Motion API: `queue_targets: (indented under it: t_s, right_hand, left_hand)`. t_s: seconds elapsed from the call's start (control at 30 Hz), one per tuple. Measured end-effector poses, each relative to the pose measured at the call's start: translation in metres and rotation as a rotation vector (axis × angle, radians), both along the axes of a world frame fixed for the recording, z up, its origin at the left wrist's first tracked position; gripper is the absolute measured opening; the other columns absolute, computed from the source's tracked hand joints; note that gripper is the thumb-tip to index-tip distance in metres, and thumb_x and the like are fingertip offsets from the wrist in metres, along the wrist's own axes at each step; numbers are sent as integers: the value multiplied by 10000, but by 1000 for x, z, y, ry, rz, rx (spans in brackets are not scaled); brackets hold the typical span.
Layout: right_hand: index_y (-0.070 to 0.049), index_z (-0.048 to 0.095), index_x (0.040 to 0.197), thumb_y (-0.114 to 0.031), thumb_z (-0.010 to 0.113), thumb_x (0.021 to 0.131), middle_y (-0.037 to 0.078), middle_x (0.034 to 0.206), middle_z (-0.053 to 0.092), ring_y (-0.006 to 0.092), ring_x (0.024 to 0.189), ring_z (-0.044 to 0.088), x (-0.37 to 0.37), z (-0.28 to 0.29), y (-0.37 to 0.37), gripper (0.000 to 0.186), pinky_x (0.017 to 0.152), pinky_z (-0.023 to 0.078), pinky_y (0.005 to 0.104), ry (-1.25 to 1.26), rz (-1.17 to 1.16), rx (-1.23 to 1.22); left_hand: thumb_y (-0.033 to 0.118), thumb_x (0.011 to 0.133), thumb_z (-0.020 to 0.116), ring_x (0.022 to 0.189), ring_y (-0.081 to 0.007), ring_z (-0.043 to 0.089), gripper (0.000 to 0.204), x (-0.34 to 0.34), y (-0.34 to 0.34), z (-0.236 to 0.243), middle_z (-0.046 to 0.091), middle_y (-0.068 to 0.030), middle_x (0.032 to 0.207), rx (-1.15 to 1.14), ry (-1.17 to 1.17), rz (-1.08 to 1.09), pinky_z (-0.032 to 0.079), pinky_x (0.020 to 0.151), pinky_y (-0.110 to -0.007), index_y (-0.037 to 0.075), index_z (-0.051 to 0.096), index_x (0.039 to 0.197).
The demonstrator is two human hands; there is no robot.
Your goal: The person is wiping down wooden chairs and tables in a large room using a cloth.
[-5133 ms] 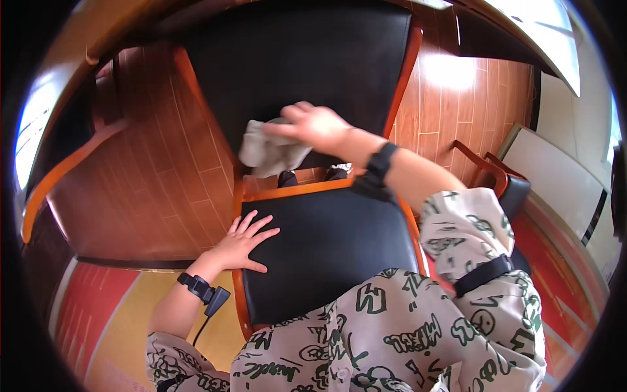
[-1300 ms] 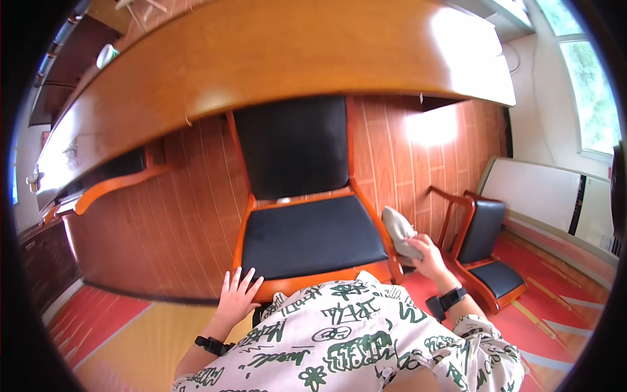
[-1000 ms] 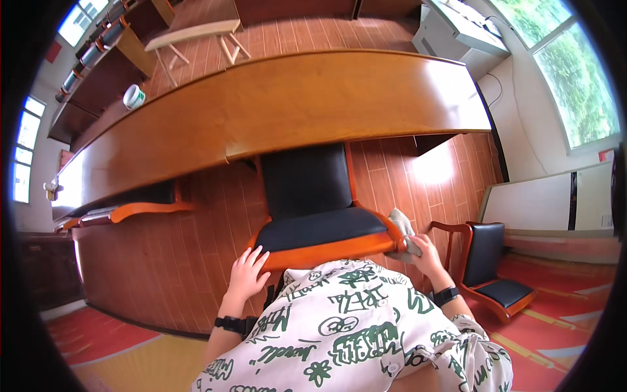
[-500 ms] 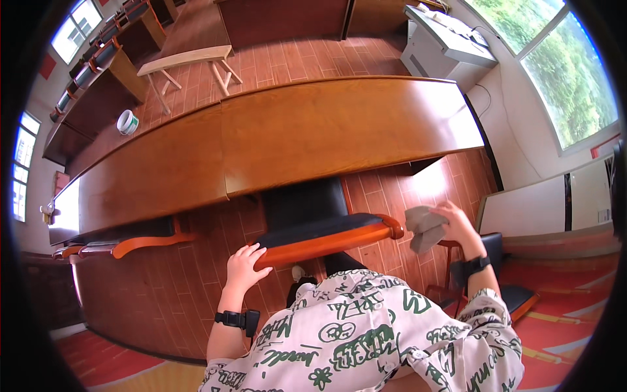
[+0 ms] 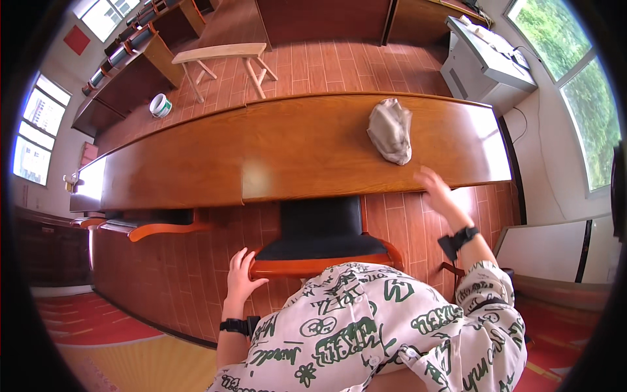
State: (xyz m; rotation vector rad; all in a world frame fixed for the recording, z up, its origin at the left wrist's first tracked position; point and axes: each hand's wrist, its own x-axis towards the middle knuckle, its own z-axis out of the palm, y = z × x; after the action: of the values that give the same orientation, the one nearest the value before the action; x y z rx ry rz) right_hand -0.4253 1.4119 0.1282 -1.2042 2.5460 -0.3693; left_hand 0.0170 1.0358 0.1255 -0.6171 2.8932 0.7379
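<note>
A crumpled grey-beige cloth [image 5: 390, 132] lies on the right part of the long wooden desk [image 5: 313, 150]. My right hand [image 5: 435, 188] is just off the desk's near edge, a little short of the cloth, slightly blurred, with fingers stretched out and nothing in them. My left hand [image 5: 241, 273] is at the left end of a chair [image 5: 320, 248] with a black padded back and an orange-brown wooden rail. Its fingers and thumb straddle the rail's corner. The chair stands between me and the desk, its right end partly behind my shirt.
Another wooden chair [image 5: 163, 227] is tucked under the desk at left. Beyond the desk stand a wooden bench [image 5: 222, 52], a white-and-green bucket [image 5: 160, 106] and a grey console [image 5: 486, 59]. A white board [image 5: 542, 251] leans by the right wall.
The cloth has left my right hand and now lies on the desk; that hand has moved forward and let go. The chair sits straighter, with my left hand still at its rail.
</note>
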Motion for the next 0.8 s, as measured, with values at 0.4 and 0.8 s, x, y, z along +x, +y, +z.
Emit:
queue_targets:
  t_s: [0.4, 0.8]
  right_hand:
    - [-75, 377, 1338, -108, 788, 604, 161, 1295, 472, 331, 1213, 451, 172, -26, 28, 842, 1009, 392, 379, -566, 128, -193]
    - [-28, 529, 1114, -39, 751, 596, 137, 1104, 601, 240, 1072, 577, 191, -32, 26, 564, 927, 452, 327, -460, -151, -390]
  left_hand:
    - [-18, 585, 766, 1210, -287, 484, 933, 37, -1, -32, 467, -122, 1350, 487, 161, 419, 398, 1005, -334, 124, 330, 1397]
    - [-66, 602, 648, 1155, -238, 534, 555, 42, -10, -68, 567, -138, 1214, 553, 343, 268, 400, 1002, -320, 19, 532, 1139]
